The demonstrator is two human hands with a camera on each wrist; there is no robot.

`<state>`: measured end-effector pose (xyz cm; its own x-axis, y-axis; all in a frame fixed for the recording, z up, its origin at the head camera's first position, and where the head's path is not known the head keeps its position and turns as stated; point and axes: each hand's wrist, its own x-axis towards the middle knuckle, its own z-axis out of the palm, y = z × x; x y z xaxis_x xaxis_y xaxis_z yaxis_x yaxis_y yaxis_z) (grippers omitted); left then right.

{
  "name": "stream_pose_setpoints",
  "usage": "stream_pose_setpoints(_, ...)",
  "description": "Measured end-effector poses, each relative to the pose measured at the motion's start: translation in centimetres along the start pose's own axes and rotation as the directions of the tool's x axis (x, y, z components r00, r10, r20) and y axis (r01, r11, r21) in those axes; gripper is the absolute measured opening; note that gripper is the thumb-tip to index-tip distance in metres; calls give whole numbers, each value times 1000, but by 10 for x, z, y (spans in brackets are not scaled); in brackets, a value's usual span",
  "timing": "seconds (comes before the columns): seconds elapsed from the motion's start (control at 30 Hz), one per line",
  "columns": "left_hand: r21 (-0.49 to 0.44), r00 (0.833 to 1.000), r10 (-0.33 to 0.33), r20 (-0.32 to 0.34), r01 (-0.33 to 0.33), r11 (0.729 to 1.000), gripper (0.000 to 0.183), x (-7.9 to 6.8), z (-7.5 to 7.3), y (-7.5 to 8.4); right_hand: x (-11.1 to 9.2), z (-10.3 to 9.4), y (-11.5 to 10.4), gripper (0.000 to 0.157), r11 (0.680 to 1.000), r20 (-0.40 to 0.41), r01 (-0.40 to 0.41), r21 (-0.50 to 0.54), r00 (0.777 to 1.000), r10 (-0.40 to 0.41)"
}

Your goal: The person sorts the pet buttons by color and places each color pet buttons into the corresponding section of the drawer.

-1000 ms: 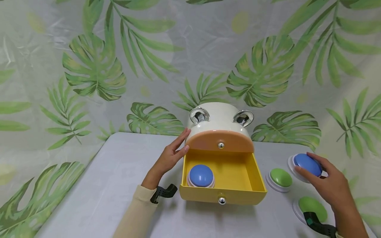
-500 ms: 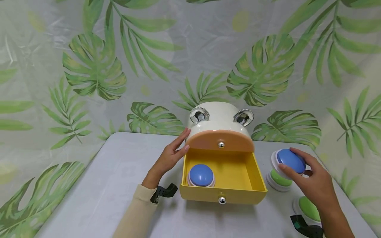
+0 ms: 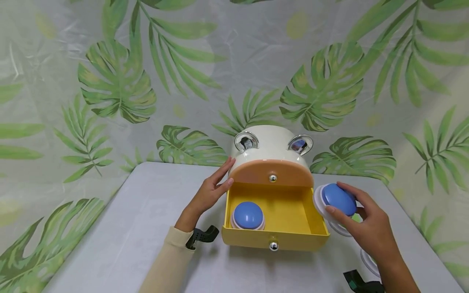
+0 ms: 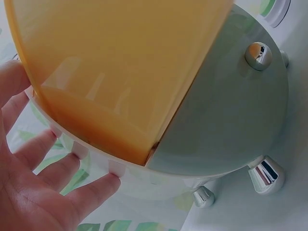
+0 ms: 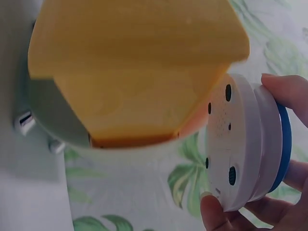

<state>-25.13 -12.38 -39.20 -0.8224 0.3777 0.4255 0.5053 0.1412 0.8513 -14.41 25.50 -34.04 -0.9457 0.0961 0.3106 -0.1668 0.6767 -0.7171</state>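
Note:
My right hand (image 3: pixel 370 226) grips a round push button (image 3: pixel 339 199) with a blue dome and white base, held in the air beside the drawer's right wall. In the right wrist view the white underside of that button (image 5: pixel 231 144) shows, with dark holes. A second blue button (image 3: pixel 248 215) lies at the left in the yellow drawer (image 3: pixel 249 238), which is pulled out. The drawer belongs to a white animal-shaped cabinet (image 3: pixel 269 138). Straight fingers of my left hand (image 3: pixel 205 195) rest on the cabinet's left side; the left wrist view shows the fingertips (image 4: pixel 113 183) against its wall.
Two more buttons stand on the table (image 3: pixel 146 203) at the right, mostly covered by my right hand; a white base (image 3: pixel 340 230) and another base rim (image 3: pixel 369 265) show. Silver ears, knobs and feet (image 4: pixel 267 175) stick out from the cabinet. A leaf-print sheet (image 3: pixel 249 61) hangs behind.
My right hand has carried the blue button leftward, over a green button, to the drawer's right edge, tilting it. My left hand, the cabinet and the other blue button have stayed put.

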Motion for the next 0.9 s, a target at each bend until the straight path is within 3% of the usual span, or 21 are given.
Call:
stream_pose_setpoints(0.4,4,1000,-19,0,19,1000,57,0,0,1,-6,15,-22,70,994,59,107,-2,993,-107)
stream_pose_setpoints(0.67,7,1000,-13,16,13,1000,56,-5,0,35,-2,20,-33,75,978,98,208,4,973,-208)
stream_pose_setpoints(0.8,12,1000,-3,14,3,1000,56,-6,0,38,2,25,-39,80,975,134,219,-26,968,-214)
stream_pose_setpoints(0.9,-1,1000,2,12,-2,1000,55,-5,1,32,4,29,-42,84,975,158,220,-39,965,-211)
